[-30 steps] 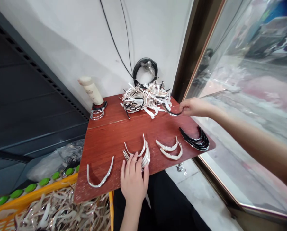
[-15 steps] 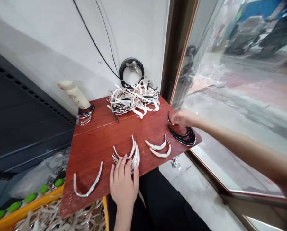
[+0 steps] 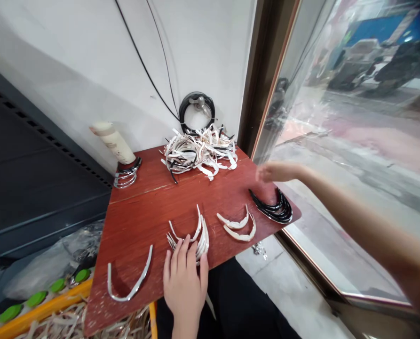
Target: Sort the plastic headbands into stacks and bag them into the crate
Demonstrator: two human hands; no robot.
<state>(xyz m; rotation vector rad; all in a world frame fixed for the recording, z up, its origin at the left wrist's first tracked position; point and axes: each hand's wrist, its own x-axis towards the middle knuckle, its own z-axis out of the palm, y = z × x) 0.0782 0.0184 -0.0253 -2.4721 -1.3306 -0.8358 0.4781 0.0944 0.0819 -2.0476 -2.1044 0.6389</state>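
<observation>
My left hand lies flat with spread fingers on a bunch of white curved strips at the board's front edge, partly covering them. Blurred by motion, my right hand hovers with stretched fingers above the board's right side, with nothing visible in it. Just below it, apart from the fingers, is a nested stack of shiny black curved strips. Between the hands lie two cream curved strips. A single silvery-white U-shaped strip rests at the front left.
A tangled heap of white and black strips covers the back of the red-brown board, below a black cable coil. A cream tube leans by silvery rings. A yellow crate stands left, a glass door right.
The black strip that my right hand held apart is now down with the black stack, and that hand has lifted off. My left hand stays on the white strips. The view shifts slightly.
</observation>
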